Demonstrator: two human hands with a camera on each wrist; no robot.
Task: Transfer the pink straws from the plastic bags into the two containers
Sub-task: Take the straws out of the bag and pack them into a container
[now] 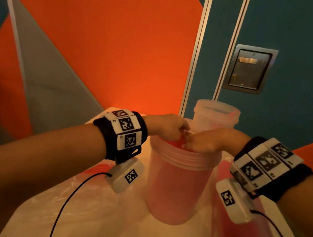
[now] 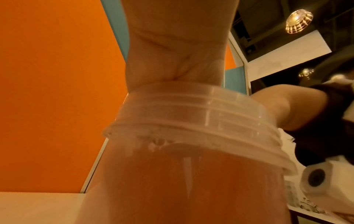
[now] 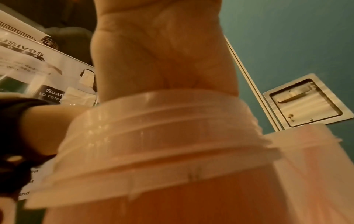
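Observation:
A translucent near container stands upright on the table, packed with pink straws. Both hands meet over its mouth. My left hand curls its fingers down onto the straw tops and pinches them. My right hand comes in from the right, fingertips curled onto the same bunch. In both wrist views the threaded rim hides the fingers and only the palms show. A second container stands just behind, apparently empty.
A plastic bag with pink straws lies on the table right of the near container. Another crumpled bag lies to its left under my wrist. Wrist-camera cables trail across the table. The wall stands close behind.

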